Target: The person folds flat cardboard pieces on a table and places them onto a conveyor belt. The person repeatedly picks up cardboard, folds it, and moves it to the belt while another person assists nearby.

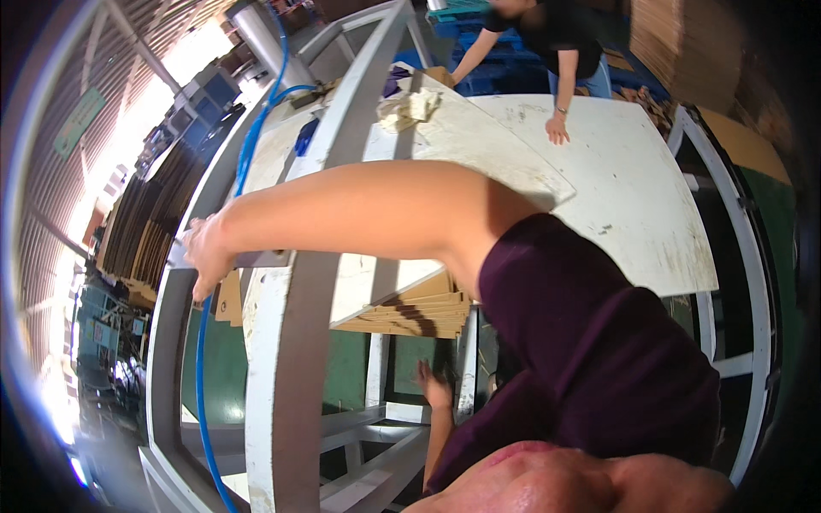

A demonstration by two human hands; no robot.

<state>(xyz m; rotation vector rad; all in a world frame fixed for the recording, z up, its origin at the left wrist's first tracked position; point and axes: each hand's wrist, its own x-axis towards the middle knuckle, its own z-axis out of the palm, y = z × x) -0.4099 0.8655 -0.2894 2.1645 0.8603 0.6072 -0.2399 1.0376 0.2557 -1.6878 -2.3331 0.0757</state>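
My right arm stretches across the view to the left, in a dark purple sleeve. At its end my right hand (210, 250) is closed around part of a white metal frame (291, 368), thumb pointing down; what lies under its fingers is partly hidden. Lower down, my left hand (435, 390) hangs beside my body with its fingers extended and nothing visible in them. It is below the edge of a stack of cardboard sheets (415, 315). Beneath my right arm lies a large white board (637, 222), with scuffs and dark marks.
Across the board a co-worker in a black top (560, 38) rests one hand (557, 130) on it. A blue hose (203, 385) runs down the frame at left. A pale cloth (409, 109) lies on the board. Stacked brown sheets (145, 224) stand at far left.
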